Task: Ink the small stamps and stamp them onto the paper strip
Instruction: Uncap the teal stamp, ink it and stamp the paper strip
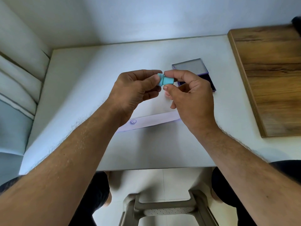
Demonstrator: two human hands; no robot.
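While the white worktop [91, 75] carries a wooden board [270, 75], open purple ink pad [193, 69] and white paper strip [154, 121], left hand [132, 90] and right hand [190, 97] pinch one small teal stamp [164, 80] above them, right hand covering part of the pad.

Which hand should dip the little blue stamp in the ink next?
Probably the right hand. Its fingers already pinch the teal stamp, and the open ink pad lies on the table just behind it. The left hand also holds the stamp, but is farther from the pad.
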